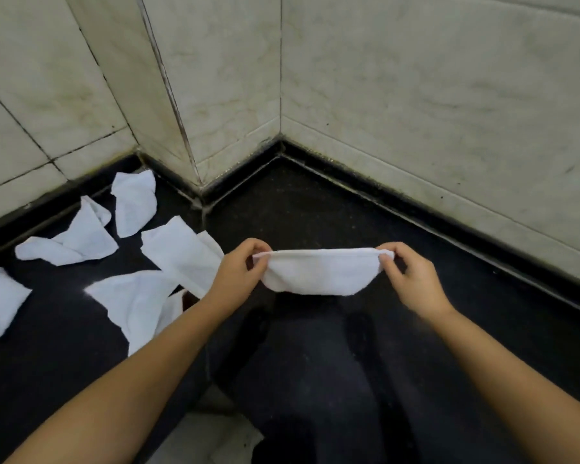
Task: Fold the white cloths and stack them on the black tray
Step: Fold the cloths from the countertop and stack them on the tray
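You've got 1 white cloth up in the air betw. both hands, above the dark surface near its middle. Your left hand pinches the left end, your right hand pinches the right end; each grip is closed on the cloth, top edge pulled straight, rest hanging doubled. So looks like fold 1 is in, w/ at least 1 more to go, I'd judge.

Still left: approx. 5 loose cloths lie crumpled and unfolded on the left part of the surface. A pale patch at the near edge could be cloth too; can't tell. The black tray isn't identifiable here, no stack visible, so most of the job is ahead.

Surface is black, speckled stone, running into a corner. Walls are pale marbled tiles w/ dark grimy grout at the base.
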`<action>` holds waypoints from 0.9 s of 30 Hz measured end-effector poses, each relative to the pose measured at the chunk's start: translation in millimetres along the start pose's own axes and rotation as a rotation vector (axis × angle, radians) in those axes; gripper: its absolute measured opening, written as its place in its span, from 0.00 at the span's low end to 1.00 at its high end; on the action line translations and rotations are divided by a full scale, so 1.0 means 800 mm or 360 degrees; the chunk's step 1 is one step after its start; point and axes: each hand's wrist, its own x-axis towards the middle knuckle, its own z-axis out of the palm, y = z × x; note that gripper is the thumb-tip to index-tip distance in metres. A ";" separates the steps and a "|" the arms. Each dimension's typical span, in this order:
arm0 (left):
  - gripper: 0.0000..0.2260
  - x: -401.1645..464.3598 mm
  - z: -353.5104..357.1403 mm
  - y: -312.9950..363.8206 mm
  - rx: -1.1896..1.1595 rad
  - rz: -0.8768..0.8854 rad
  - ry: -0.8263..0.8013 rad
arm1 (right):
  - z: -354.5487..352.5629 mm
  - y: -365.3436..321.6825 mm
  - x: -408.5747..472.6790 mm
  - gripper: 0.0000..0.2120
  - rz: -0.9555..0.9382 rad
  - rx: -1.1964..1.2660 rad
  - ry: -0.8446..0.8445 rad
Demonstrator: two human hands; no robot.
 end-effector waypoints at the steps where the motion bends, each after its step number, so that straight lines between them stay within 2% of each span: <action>1: 0.05 -0.007 0.001 0.013 -0.0057 -0.0033 0.0063 | -0.012 -0.005 -0.007 0.05 0.0001 0.0049 0.0056; 6: 0.04 -0.016 0.003 0.087 -0.0383 -0.0068 0.0379 | -0.069 -0.036 -0.020 0.04 0.0041 0.0337 0.0304; 9: 0.04 -0.028 0.002 0.115 -0.0535 -0.0069 0.0364 | -0.094 -0.047 -0.039 0.05 -0.0022 0.0412 0.0350; 13: 0.05 -0.085 0.011 0.114 -0.0716 -0.0171 0.0151 | -0.116 -0.038 -0.101 0.09 -0.0066 0.0461 0.0293; 15: 0.07 -0.128 0.023 0.097 -0.0760 -0.0284 -0.0017 | -0.115 -0.019 -0.147 0.08 -0.0061 0.0373 0.0176; 21: 0.04 -0.249 0.079 0.020 -0.0265 -0.0457 -0.0565 | -0.071 0.067 -0.294 0.05 0.0345 0.0157 -0.0315; 24: 0.04 -0.272 0.099 -0.001 -0.0057 -0.0491 -0.0756 | -0.057 0.087 -0.340 0.05 0.0523 0.0113 -0.0418; 27: 0.05 -0.264 0.106 -0.005 0.0084 -0.0457 -0.0755 | -0.056 0.091 -0.339 0.05 0.0622 0.0119 -0.0388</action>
